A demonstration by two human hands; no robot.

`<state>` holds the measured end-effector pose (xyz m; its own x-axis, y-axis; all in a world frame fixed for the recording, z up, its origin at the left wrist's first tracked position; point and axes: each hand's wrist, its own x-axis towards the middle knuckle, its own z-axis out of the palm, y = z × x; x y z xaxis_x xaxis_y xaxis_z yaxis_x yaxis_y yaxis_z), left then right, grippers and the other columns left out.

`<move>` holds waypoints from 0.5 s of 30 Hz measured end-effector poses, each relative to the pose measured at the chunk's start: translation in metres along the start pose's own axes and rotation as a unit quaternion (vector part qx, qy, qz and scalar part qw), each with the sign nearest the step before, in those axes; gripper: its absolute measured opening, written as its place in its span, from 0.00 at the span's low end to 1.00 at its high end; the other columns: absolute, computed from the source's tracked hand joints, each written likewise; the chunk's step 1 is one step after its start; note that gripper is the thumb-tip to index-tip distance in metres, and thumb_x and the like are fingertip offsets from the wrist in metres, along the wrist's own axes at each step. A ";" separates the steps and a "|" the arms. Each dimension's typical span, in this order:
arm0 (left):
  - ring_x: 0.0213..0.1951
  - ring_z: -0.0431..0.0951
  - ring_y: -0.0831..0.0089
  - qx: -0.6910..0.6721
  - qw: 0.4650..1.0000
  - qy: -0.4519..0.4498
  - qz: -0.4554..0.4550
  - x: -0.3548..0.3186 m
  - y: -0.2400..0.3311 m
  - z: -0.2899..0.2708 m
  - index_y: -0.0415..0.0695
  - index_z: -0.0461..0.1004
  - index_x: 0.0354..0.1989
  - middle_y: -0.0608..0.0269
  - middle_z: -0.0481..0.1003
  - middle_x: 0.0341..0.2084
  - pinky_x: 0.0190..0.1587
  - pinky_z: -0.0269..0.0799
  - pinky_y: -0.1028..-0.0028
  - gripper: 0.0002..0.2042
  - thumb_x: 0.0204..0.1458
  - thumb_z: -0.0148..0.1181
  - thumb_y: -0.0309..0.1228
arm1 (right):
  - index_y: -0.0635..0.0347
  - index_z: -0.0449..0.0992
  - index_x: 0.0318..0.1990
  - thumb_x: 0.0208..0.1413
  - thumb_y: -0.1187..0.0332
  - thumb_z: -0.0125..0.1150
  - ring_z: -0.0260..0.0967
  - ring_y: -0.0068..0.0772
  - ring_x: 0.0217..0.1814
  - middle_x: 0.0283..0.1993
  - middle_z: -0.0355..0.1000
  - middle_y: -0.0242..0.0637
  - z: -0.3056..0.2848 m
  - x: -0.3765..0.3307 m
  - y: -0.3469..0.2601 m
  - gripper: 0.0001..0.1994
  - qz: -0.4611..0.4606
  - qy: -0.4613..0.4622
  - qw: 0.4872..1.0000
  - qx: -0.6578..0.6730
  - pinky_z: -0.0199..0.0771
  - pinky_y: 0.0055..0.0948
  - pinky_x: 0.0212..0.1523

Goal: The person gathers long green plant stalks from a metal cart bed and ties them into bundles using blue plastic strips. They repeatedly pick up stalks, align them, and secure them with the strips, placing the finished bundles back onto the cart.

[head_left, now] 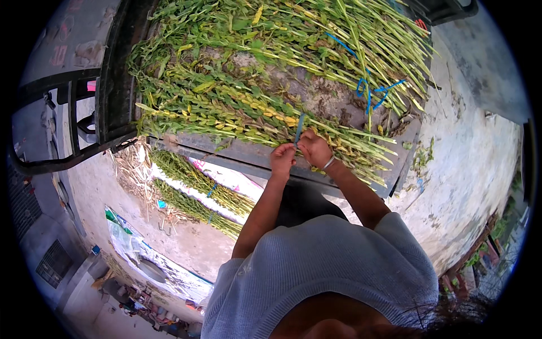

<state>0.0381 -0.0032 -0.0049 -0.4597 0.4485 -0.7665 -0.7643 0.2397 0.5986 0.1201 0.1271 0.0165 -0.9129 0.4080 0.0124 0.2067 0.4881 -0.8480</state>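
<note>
Blue strip, pinched by left hand and right hand, crossed light-looking leafy stalks, likely best gripped right of both.

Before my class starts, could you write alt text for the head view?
A person's left hand and right hand pinch a blue tie across leafy stalks on a flat grey platform; another leafy pile lies beyond.

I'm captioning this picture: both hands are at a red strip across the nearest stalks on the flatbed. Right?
The strip is blue, not red, as the head view shows; the left hand and right hand are at it, across the nearest stalks on the flatbed.
</note>
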 end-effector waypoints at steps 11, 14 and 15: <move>0.17 0.71 0.68 0.364 0.880 0.101 0.289 -0.004 0.004 0.014 0.38 0.70 0.21 0.58 0.70 0.14 0.21 0.66 0.70 0.03 0.39 0.56 0.25 | 0.60 0.64 0.29 0.45 0.74 0.54 0.64 0.51 0.26 0.28 0.62 0.46 0.018 0.000 0.011 0.05 0.052 0.026 0.997 -0.051 0.65 0.42 0.23; 0.18 0.70 0.57 0.472 0.812 0.102 0.327 0.001 0.010 0.014 0.41 0.68 0.20 0.55 0.70 0.15 0.21 0.66 0.64 0.03 0.39 0.54 0.26 | 0.60 0.63 0.30 0.45 0.74 0.53 0.64 0.52 0.24 0.28 0.63 0.48 0.030 0.001 0.008 0.05 0.104 0.037 0.989 -0.099 0.66 0.44 0.21; 0.19 0.70 0.55 0.485 0.802 0.105 0.333 0.002 0.008 0.013 0.41 0.67 0.20 0.55 0.69 0.15 0.22 0.65 0.63 0.03 0.39 0.54 0.26 | 0.60 0.63 0.30 0.46 0.74 0.52 0.64 0.53 0.24 0.28 0.63 0.49 0.029 0.002 0.006 0.05 0.114 0.039 0.987 -0.106 0.66 0.44 0.20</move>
<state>0.0367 0.0110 0.0012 -0.7636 0.6249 -0.1627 0.3467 0.6094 0.7130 0.1092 0.1088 -0.0038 -0.8063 0.5796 -0.1183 0.4801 0.5243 -0.7033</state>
